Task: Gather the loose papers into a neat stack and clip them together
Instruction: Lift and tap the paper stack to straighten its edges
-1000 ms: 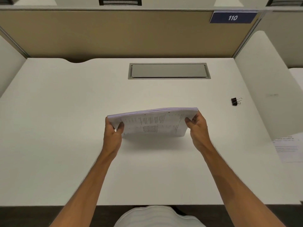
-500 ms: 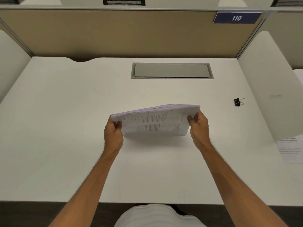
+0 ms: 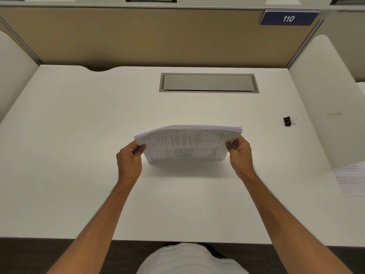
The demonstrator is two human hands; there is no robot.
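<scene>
A stack of printed papers stands on its long edge on the white desk, printed face toward me, its top bowed and the left end lower. My left hand grips the stack's left end. My right hand grips its right end. A small black binder clip with silver handles lies on the desk to the far right, well apart from both hands.
A grey cable-tray lid is set into the desk behind the stack. White side dividers and a tan back panel enclose the desk. A printed sheet hangs at the right edge. A blue "110" sign sits top right.
The stack has been raised slightly and stands a little more upright; both hands keep their grip on its ends. The clip has not moved.
</scene>
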